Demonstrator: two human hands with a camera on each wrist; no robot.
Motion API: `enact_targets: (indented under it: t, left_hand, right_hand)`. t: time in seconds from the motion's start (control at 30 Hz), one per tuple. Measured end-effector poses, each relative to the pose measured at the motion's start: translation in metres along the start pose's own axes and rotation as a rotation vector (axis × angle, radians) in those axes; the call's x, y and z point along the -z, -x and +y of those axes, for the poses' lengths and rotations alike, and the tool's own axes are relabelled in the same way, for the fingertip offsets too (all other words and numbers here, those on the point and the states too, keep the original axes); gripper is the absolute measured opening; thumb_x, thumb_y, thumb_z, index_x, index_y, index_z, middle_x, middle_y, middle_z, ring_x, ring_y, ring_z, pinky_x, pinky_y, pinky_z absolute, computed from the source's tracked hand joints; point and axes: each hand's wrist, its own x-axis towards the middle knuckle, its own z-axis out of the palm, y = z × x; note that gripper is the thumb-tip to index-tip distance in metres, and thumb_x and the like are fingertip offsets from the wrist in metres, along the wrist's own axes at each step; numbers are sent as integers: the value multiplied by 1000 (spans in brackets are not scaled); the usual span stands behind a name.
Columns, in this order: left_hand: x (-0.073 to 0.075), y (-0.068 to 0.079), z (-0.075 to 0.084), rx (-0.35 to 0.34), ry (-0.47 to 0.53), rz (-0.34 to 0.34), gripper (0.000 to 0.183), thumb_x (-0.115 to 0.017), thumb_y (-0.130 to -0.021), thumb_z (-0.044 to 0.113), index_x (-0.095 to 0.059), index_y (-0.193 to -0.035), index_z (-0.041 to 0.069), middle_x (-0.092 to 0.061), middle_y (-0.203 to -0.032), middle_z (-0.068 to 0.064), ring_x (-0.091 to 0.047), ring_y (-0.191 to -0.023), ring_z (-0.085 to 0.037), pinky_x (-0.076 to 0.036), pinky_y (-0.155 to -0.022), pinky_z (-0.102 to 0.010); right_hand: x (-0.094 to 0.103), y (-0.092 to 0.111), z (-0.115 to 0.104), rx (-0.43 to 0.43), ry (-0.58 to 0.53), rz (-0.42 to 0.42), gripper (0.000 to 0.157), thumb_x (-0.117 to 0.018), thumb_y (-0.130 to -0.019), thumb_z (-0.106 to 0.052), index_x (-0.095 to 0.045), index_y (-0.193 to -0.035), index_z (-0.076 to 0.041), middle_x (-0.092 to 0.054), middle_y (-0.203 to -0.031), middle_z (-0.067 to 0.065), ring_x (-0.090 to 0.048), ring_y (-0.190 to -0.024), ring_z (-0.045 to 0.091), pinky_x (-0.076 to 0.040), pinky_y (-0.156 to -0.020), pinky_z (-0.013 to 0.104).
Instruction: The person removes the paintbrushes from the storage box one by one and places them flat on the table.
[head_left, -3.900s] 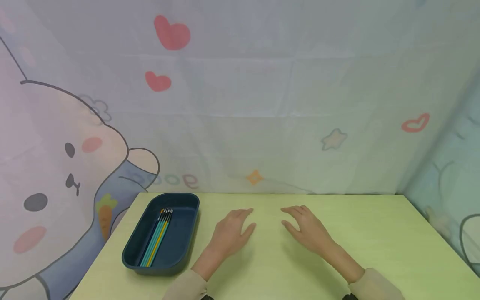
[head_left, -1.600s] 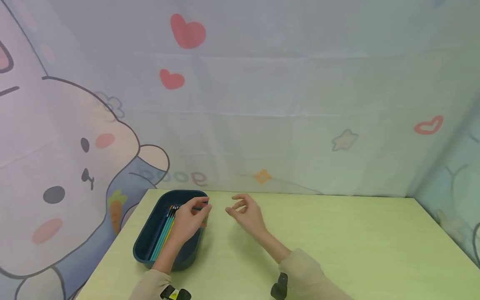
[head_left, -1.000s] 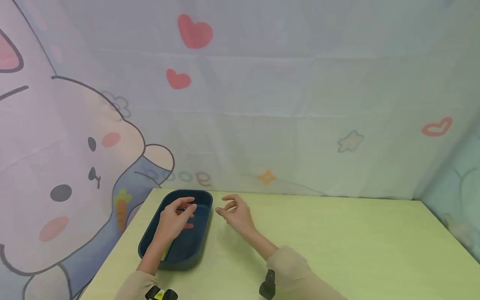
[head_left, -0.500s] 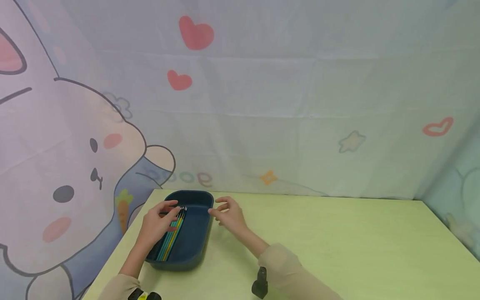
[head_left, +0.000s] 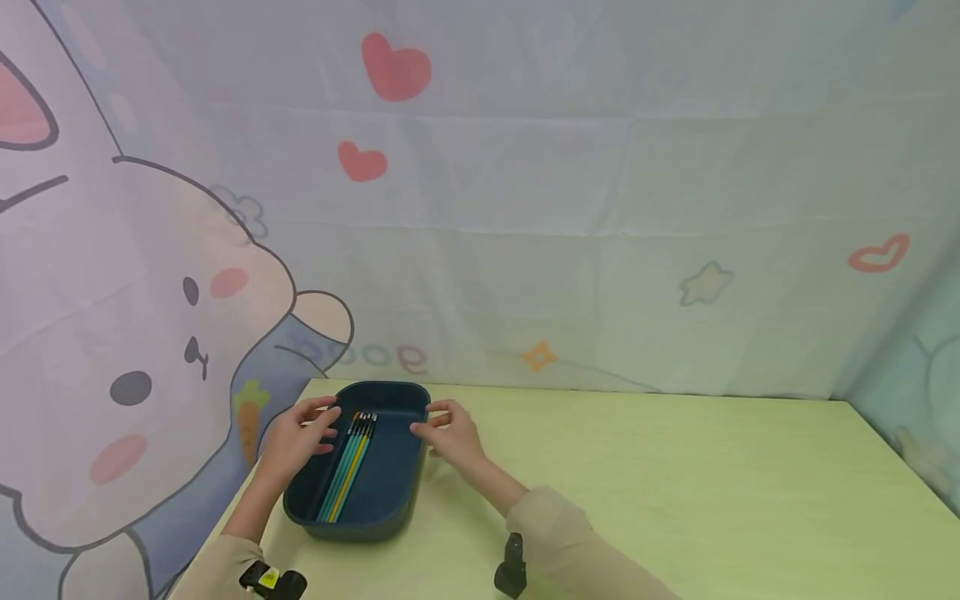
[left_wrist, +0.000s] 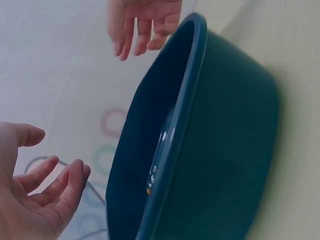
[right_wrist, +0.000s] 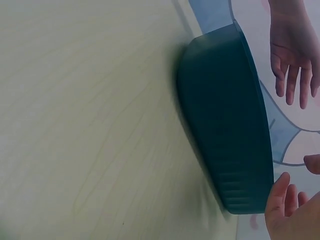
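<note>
A dark teal plastic tray (head_left: 356, 532) stands on the table, holding several thin paintbrushes (head_left: 347, 475), mostly turquoise with a yellow one. Above the tray's left rim is my left hand (head_left: 294, 440), fingers loosely bent and nothing in them. In the left wrist view, the left hand (left_wrist: 42, 195) hangs apart from the tray wall (left_wrist: 227, 125). My right hand (head_left: 456, 437) is at the tray's right rim, thumb and fingers spread. The right wrist view has the right hand's fingertips (right_wrist: 278, 195) right beside the tray's far end (right_wrist: 222, 120), the thumb well away from them.
The pale yellow-green table (head_left: 660, 492) extends to the right of the tray. Behind it hangs a cloth backdrop (head_left: 525, 192) printed with a rabbit, hearts and stars. Dark wrist cameras (head_left: 512, 567) sit on both sleeves.
Both hands have come from mid-table to the tray. My left hand has passed over it to the left rim, uncovering the brushes; my right hand has moved left to the right rim.
</note>
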Motion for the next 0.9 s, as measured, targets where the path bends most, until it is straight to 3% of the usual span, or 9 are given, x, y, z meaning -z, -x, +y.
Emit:
enact_targets:
  t: [0.2, 0.33, 0.47, 0.67, 0.9]
  left_hand:
    - [7, -8, -14, 41, 5, 2, 50, -51, -99, 32, -48, -138, 1, -55, -127, -28, -68, -95, -27, -57, -73, -26]
    - [10, -10, -22, 63, -5, 38, 48, -53, -98, 31, -50, -136, 0, -58, -123, -27, -68, -84, -14, -56, -71, -23]
    - [12, -11, -32, 56, -12, 83, 45, -56, -97, 25, -54, -131, -3, -63, -114, -27, -64, -73, -4, -54, -66, -18]
    - [13, -8, -44, 40, -20, 147, 40, -60, -93, 18, -58, -124, -7, -69, -100, -20, -59, -67, 0, -52, -62, -15]
    - [13, -8, -54, 78, -88, 111, 45, -60, -93, 25, -56, -129, -3, -66, -111, -23, -59, -76, 0, -50, -66, -15]
  right_hand:
    - [-2, -1, 0, -37, -9, 5, 39, -73, -83, -16, -58, -116, -2, -62, -94, 12, -64, -68, 18, -58, -67, 43]
    - [-4, -4, 1, -63, -28, 7, 38, -73, -83, -15, -58, -115, -4, -63, -94, 11, -61, -67, 15, -58, -66, 41]
    - [-5, -3, 1, -91, -44, 8, 40, -74, -82, -16, -57, -116, -4, -63, -92, 10, -58, -66, 12, -57, -67, 40]
    - [-6, 1, 2, -118, -54, 21, 43, -74, -82, -15, -57, -119, -1, -62, -92, 10, -57, -66, 13, -58, -69, 40]
    - [-8, 1, 4, -123, -77, 43, 43, -73, -81, -7, -55, -119, 2, -60, -87, 8, -57, -61, 11, -57, -63, 34]
